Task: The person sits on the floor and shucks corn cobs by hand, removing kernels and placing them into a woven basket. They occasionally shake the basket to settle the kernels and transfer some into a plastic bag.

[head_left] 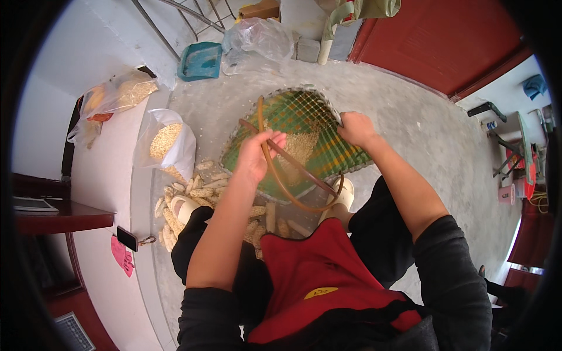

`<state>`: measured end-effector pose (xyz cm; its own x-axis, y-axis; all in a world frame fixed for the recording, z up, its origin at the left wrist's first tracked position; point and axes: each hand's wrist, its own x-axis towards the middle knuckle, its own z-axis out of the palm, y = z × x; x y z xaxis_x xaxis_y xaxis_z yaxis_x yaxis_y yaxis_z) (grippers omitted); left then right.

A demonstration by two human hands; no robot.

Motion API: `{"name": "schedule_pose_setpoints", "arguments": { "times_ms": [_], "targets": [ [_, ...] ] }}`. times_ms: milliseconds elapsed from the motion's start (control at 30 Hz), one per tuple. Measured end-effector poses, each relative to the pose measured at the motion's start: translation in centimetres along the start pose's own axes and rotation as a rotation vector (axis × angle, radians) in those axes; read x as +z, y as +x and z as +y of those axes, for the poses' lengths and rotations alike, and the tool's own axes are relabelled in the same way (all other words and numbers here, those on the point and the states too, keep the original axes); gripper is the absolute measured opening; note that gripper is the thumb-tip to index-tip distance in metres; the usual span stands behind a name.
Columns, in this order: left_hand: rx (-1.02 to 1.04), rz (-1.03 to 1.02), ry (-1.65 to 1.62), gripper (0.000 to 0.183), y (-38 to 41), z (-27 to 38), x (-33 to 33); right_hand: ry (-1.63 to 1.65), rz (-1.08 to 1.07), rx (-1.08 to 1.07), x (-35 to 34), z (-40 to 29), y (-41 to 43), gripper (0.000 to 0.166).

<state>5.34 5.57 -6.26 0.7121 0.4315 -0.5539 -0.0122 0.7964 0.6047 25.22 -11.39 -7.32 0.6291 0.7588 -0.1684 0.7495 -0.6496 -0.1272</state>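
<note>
A green woven basket (281, 103) with yellow and orange strips hangs tilted before me. Pale corn kernels (298, 149) lie inside, gathered toward its middle. My left hand (259, 151) is closed around the basket's curved brown handles (281, 186), which cross in front of the opening. On the far right side, my right hand (358, 128) grips the basket's rim, its fingers partly hidden behind the edge. Below and left of the basket, corn cobs (202, 193) are heaped on the floor around my slippered feet.
A white plastic bag of kernels (164, 140) stands at the left, against a ledge (109, 175). The ledge bears more bagged corn (136, 90), a phone (127, 239) and a pink cloth (122, 256). Farther off are a teal dustpan (199, 61) and a clear plastic bag (259, 44).
</note>
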Motion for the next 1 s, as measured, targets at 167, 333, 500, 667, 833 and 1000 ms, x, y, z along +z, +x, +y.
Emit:
{"name": "schedule_pose_setpoints", "arguments": {
  "times_ms": [167, 333, 500, 667, 833, 1000],
  "targets": [
    [0.074, -0.306, -0.068, 0.044, -2.3, 2.5, 1.6, 0.015, -0.046, 0.080, -3.7, -0.5, -0.6, 0.021],
    [0.072, -0.336, -0.235, 0.047, -2.8, 3.1, 1.2, -0.026, 0.026, 0.021, -5.7, -1.5, -1.2, 0.024],
    [-0.045, 0.205, -0.166, 0.033, 1.4, 0.1, -2.3, 0.152, 0.328, -0.194, -5.1, -4.1, -1.8, 0.032],
    [-0.107, 0.078, -0.242, 0.020, 1.5, -0.4, -3.5, -0.136, -0.276, -0.305, -5.8, -5.5, -5.2, 0.057],
    [0.004, 0.182, -0.324, 0.017, 2.4, 0.1, -3.0, 0.141, -0.366, -0.544, -2.7, -5.1, -7.7, 0.054],
    [0.016, 0.181, -0.247, 0.020, 0.7, 0.8, -0.3, 0.514, -0.301, -0.209, 2.7, -6.9, -7.7, 0.032]
  ]
}}
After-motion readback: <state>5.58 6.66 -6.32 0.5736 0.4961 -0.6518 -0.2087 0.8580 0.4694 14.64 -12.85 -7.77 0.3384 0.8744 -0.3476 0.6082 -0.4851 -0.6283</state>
